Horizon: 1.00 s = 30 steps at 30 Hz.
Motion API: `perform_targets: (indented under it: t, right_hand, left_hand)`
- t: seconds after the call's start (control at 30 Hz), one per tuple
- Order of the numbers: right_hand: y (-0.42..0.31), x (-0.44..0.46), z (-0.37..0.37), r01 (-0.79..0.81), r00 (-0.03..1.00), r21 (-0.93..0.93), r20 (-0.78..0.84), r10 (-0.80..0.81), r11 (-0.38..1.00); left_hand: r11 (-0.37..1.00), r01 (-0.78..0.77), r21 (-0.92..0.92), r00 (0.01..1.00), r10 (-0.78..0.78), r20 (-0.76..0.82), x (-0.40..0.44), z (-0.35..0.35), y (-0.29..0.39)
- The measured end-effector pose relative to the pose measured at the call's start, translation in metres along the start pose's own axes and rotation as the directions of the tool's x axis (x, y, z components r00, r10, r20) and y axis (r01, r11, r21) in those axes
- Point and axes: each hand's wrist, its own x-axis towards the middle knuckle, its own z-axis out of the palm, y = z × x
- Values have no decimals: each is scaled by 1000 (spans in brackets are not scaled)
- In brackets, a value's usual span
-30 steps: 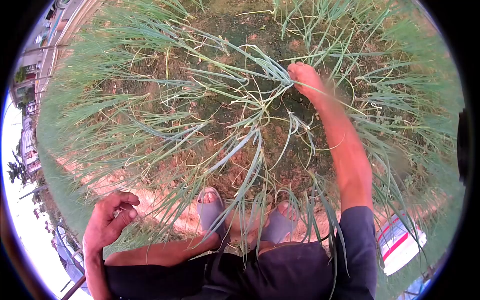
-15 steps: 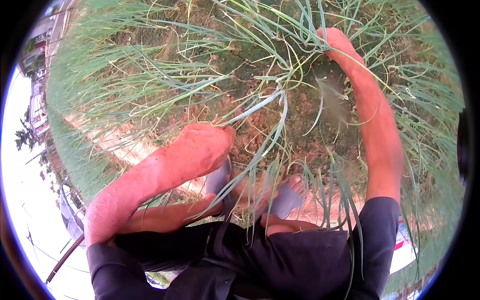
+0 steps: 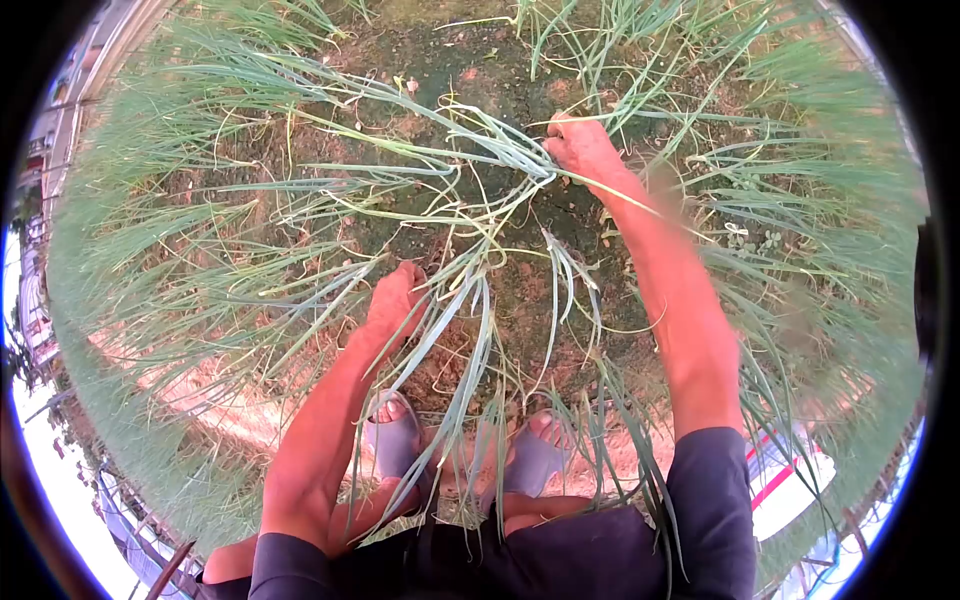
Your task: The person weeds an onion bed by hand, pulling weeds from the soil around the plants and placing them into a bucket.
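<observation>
My right hand [image 3: 583,147] is closed at the point where a clump of spring onions [image 3: 500,148] comes together; its long leaves fan out to the left. The fingertips are partly hidden at the clump's side. Low by the soil, my left hand [image 3: 398,297] has its fingers curled inward, beside a second spring onion clump [image 3: 462,300] whose leaves droop toward my feet. What those left fingers grip, if anything, is hidden. A smaller drooping spring onion plant [image 3: 562,265] stands between both arms.
Rows of spring onions [image 3: 130,240] surround the dark soil [image 3: 420,240]. My sandalled feet [image 3: 535,455] are on a reddish dirt strip below, with limp onion leaves [image 3: 625,430] hanging nearby. A white object with a red stripe [image 3: 790,490] lies at lower right.
The camera view has shifted, showing more ground ahead. My left hand has moved forward from near my feet to the plants. My right hand appears farther left and lower, still at a spring onion clump.
</observation>
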Motion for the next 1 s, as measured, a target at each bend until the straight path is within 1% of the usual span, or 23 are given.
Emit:
perform_targets:
  t: [0.07,0.1,0.13,0.17,0.2,0.27,0.3,0.33,0.43,0.47,0.5,0.57,0.6,0.63,0.7,0.73,0.83,0.87,0.9,0.97,1.0]
  right_hand:
    - [-1,5,4,71,996,-192,68,-59,979]
    - [11,10,11,72,996,-143,68,-63,987]
    - [8,13,12,72,996,-95,68,-66,993]
    - [7,11,11,109,991,-251,98,-87,962]
    - [2,9,7,165,986,-263,72,-151,951]
    - [-3,8,6,110,993,-251,62,-98,962]
    - [-6,10,6,84,996,-243,54,-73,966]
    - [-7,12,4,95,994,-264,82,-76,960]
    - [-13,14,0,109,992,-319,98,-81,942]
    - [-13,15,2,120,990,-353,109,-87,928]
    - [-15,16,2,112,992,-350,96,-83,930]
    - [-20,14,5,93,995,-339,66,-75,936]
    - [-20,17,7,57,996,-380,80,-29,923]
    - [-20,18,10,57,997,-367,71,-33,928]
    - [-22,16,13,57,998,-342,49,-42,938]
    - [-18,18,17,121,992,-351,63,-106,929]
    - [-21,26,17,74,990,-441,138,-14,894]
    - [-24,24,16,62,997,-457,78,-29,887]
    - [-25,29,11,113,992,-438,102,-75,892]
    - [-30,46,4,229,971,-389,152,-183,893]
    - [-48,53,3,87,996,-199,43,-80,976]
  left_hand:
    - [982,137,-127,990,-139,-8,16,13,-3]
    - [983,178,45,984,-178,0,15,1,20]
    - [981,178,74,984,-179,7,20,2,22]
    - [978,182,102,983,-184,15,23,2,22]
    - [974,188,129,981,-192,23,25,3,21]
    - [989,145,18,976,-146,164,29,8,-5]
    - [981,169,95,963,-185,197,23,-9,15]
    - [967,186,173,947,-224,229,18,-26,35]
    - [958,150,245,951,-208,229,17,-28,48]
    - [874,260,411,897,-376,233,28,-24,61]
    - [852,233,468,916,-354,188,30,-20,62]
    - [855,111,506,968,-208,139,32,-22,58]
    - [872,101,479,962,-208,176,35,-22,52]
    - [887,121,445,957,-224,185,37,-21,48]
    - [901,151,407,972,-211,106,37,-14,43]
    - [907,181,381,968,-233,96,37,-13,43]
    - [930,109,351,987,-144,75,35,-14,40]
    - [954,113,276,986,-142,87,31,-12,38]
    - [959,148,240,986,-161,38,30,-11,39]
    - [966,156,205,985,-166,36,32,-10,39]
    - [961,161,224,984,-174,39,31,-13,42]
